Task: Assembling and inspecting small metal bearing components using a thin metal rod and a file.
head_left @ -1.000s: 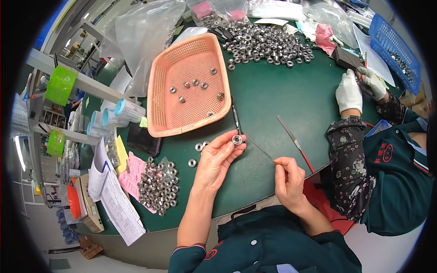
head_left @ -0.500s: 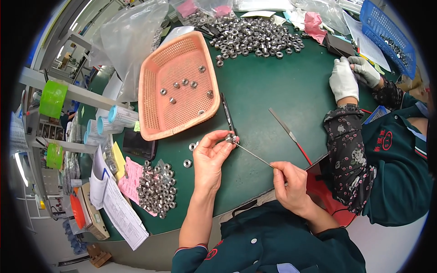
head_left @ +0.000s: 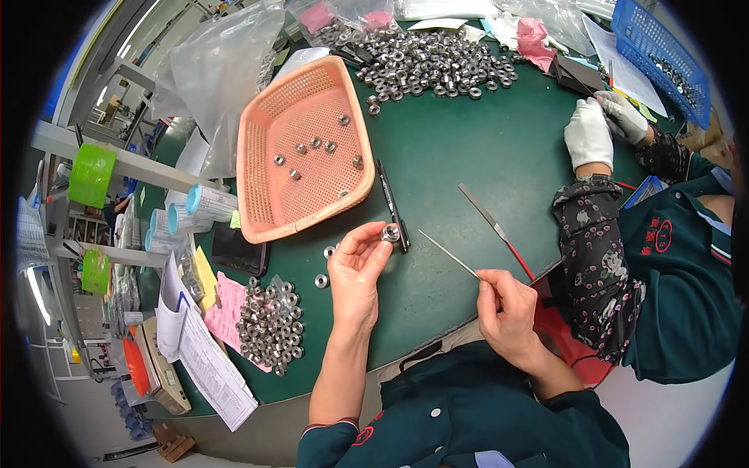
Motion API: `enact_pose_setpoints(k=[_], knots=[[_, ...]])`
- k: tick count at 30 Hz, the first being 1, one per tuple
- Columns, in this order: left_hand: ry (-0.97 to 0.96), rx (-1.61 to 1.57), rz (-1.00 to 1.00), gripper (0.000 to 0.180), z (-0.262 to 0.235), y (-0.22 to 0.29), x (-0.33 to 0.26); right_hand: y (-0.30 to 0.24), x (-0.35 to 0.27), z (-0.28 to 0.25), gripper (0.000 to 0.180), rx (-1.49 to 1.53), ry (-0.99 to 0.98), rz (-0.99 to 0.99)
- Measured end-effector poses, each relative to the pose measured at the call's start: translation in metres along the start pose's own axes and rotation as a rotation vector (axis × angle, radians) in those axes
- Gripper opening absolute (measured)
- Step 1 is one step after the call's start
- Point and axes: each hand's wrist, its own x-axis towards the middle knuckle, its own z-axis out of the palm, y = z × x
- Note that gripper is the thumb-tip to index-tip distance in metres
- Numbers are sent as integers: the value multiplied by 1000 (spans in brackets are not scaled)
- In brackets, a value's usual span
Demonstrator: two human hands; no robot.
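Note:
Between the thumb and fingers of my left hand [head_left: 357,269] is a small metal ring [head_left: 391,233], its hole facing up. My right hand [head_left: 507,316] pinches a thin needle file [head_left: 449,253], whose tip points toward the ring but stands apart from it. Just beyond the left fingertips lies a black marker pen [head_left: 392,204]. A flat file with a red handle [head_left: 497,230] rests on the green table [head_left: 437,156] beyond my right hand. Two loose rings [head_left: 321,281] lie left of my left wrist.
A pink mesh basket [head_left: 248,183] holding several rings stands at left. Heaps of rings lie at the back [head_left: 437,62] and at near left [head_left: 271,324], beside papers [head_left: 211,366]. At right, a co-worker's gloved hands [head_left: 589,136] work near a blue basket [head_left: 663,39].
The needle file has come away from the ring, my right hand shifting slightly right. In my left hand the ring has turned so its opening shows.

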Motion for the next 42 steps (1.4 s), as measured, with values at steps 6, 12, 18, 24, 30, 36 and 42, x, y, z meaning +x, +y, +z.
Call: enact_pose_setpoints(k=[6,12,18,24,30,36,42], knots=[[-57,-200,-213,22,1,2,1,3,3,3,10,16,22,-48],[-115,-356,-358,24,-6,0,2,2,4,0,10,32,19,-78],[-127,801,684,21,22,4,-1,9,5,-5,11,75,96,-13],[-303,1135,750,26,33,-16,6,12,7,-8,10,111,142,55],[-66,725,592,19,33,-11,0,15,5,-4,9,134,140,48],[-18,-278,2,20,24,0,0,13,0,1,9,124,68,-29],[9,-493,-154,18,10,-4,-2,9,3,8,9,117,53,-88]])
